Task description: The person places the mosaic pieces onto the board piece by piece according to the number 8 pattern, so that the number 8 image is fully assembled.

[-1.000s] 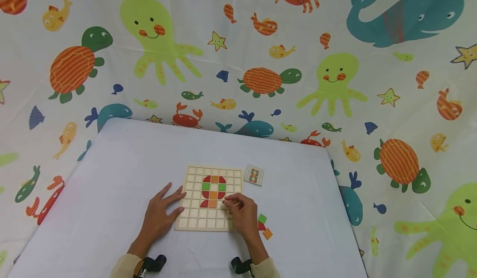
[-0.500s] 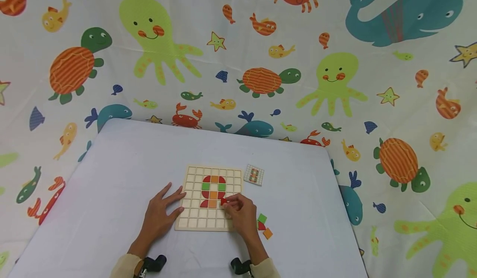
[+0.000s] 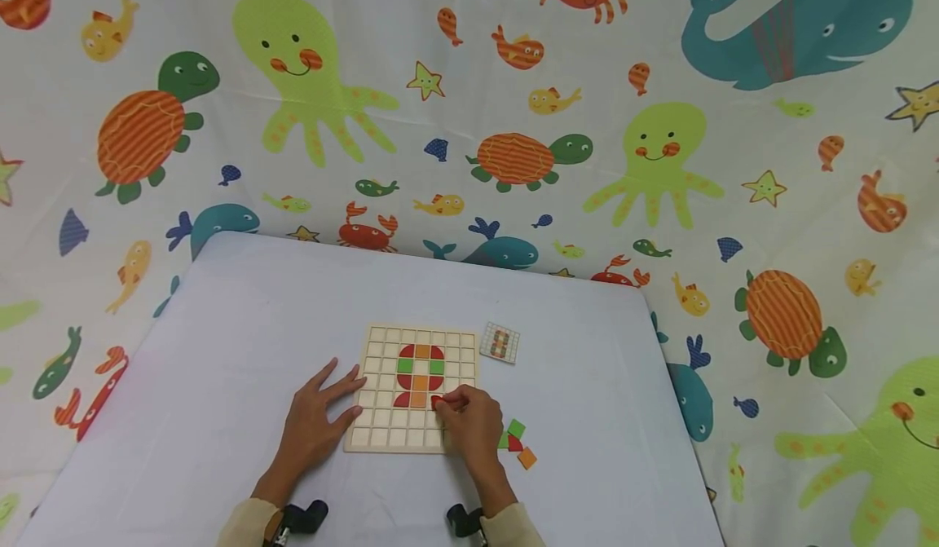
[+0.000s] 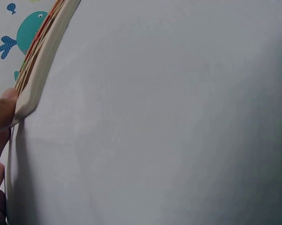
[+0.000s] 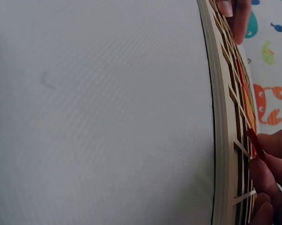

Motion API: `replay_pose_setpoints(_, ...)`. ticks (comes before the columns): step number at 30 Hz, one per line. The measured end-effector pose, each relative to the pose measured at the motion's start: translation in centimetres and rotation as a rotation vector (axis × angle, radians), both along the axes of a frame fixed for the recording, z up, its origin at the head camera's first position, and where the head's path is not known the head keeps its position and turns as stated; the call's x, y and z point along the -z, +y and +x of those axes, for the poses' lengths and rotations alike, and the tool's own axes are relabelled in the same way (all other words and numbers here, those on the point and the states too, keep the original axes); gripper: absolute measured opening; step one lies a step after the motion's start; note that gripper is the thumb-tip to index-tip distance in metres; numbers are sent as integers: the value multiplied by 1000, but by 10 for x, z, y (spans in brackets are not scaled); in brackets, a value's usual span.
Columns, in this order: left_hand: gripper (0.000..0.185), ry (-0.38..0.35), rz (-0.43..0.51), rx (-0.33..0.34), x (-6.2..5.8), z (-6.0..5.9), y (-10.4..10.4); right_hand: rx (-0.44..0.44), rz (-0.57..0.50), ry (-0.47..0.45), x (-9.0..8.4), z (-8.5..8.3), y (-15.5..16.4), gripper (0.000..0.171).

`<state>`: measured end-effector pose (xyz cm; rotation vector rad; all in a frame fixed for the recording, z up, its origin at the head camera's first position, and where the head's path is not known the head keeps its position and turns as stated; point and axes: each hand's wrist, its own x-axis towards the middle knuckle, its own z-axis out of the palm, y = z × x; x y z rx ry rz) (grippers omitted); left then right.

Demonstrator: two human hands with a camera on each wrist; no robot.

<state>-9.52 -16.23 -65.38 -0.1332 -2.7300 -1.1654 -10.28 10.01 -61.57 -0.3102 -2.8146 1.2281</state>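
The right hand [image 3: 469, 426] lies over the near right part of the board [image 3: 381, 416], its fingers curled and pinching a red piece [image 3: 438, 401] at the grid cell just right of the orange square in the lower row of the pattern; in the right wrist view the same red piece [image 5: 255, 143] stands tilted on edge between the fingertips [image 5: 272, 164] over the grid. The left hand [image 3: 315, 425] lies flat with its fingers spread and straight, fingertips on the board's left edge, palm on the surface [image 3: 220, 351]; the left wrist view shows a fingertip [image 4: 2, 110] pressed against the board's corner [image 4: 30, 89]. The board is a pale wooden grid near the front middle of the surface, and in its middle columns sit red, orange and green pieces forming a small figure [image 3: 421, 374]. Just right of the right hand, loose pieces lie on the surface: a green one [image 3: 517, 429], a red one [image 3: 515, 443] and an orange one [image 3: 526, 458], close together. Beyond the board's far right corner lies a small card [image 3: 500, 343] printed with a grid and a coloured figure. The surface is covered in a plain pale cloth, and behind and around it hangs a sheet [image 3: 660, 123] printed with octopuses, turtles, whales, crabs and fish.
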Motion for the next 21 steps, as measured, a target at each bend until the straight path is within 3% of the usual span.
replay_pose_setpoints(12, 52, 0, 3, -1, -2, 0, 0, -4, 107, -10, 4, -5, -6, 26)
replay_pose_setpoints(21, 52, 4, 12, -1, -1, 1, -1, 18, -10, 23, -2, -2, 7, 20)
